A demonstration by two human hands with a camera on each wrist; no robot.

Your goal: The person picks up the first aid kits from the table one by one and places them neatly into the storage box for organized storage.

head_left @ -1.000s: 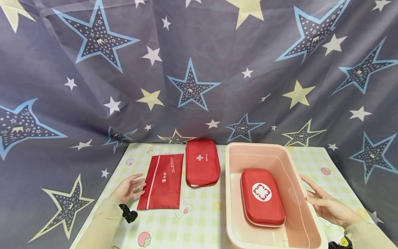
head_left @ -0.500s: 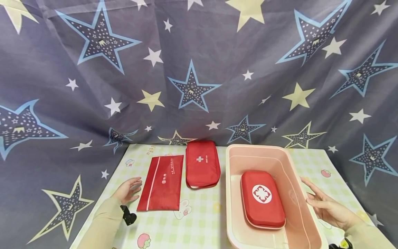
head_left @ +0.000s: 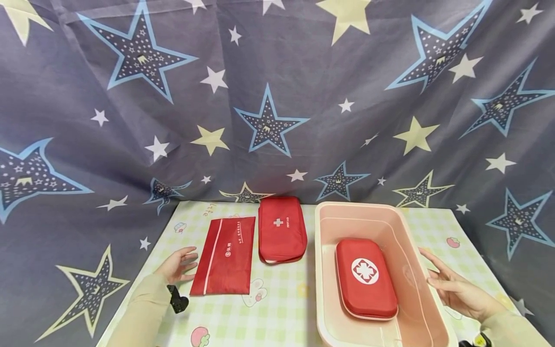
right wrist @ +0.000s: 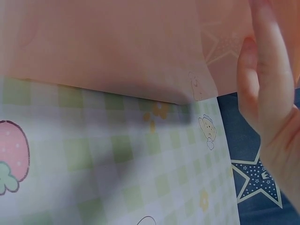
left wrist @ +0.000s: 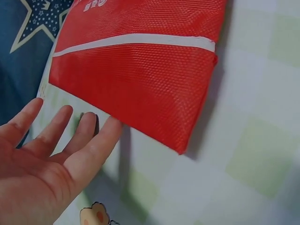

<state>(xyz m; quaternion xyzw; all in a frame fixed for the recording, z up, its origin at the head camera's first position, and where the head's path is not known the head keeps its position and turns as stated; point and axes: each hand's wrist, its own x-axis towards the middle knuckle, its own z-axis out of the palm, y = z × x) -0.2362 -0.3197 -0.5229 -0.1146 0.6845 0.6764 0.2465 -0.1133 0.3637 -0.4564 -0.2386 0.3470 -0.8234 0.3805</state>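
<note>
A flat red zip pouch (head_left: 226, 255) with a white stripe lies on the left of the table. My left hand (head_left: 178, 266) is beside its left edge, fingers spread and relaxed; in the left wrist view one fingertip is right at the edge of the pouch (left wrist: 140, 89). Behind it to the right lies a red first aid bag (head_left: 283, 236) with a white cross. A pink plastic bin (head_left: 322, 270) holds a red hard case (head_left: 368, 289) with a round white emblem. Along the bin's right wall is my right hand (head_left: 459, 289), fingers extended, fingertips right at the rim.
A green-and-white checked tablecloth (head_left: 277, 318) with cartoon prints covers the table. Behind it and at both sides hangs a dark curtain (head_left: 303, 62) with stars. Black wrist devices, such as the left one (head_left: 178, 300), sit at both sleeves.
My left hand has drawn slightly left, from overlapping the zip pouch's edge to just beside it. The right hand, the bin and the bags stay in place.
</note>
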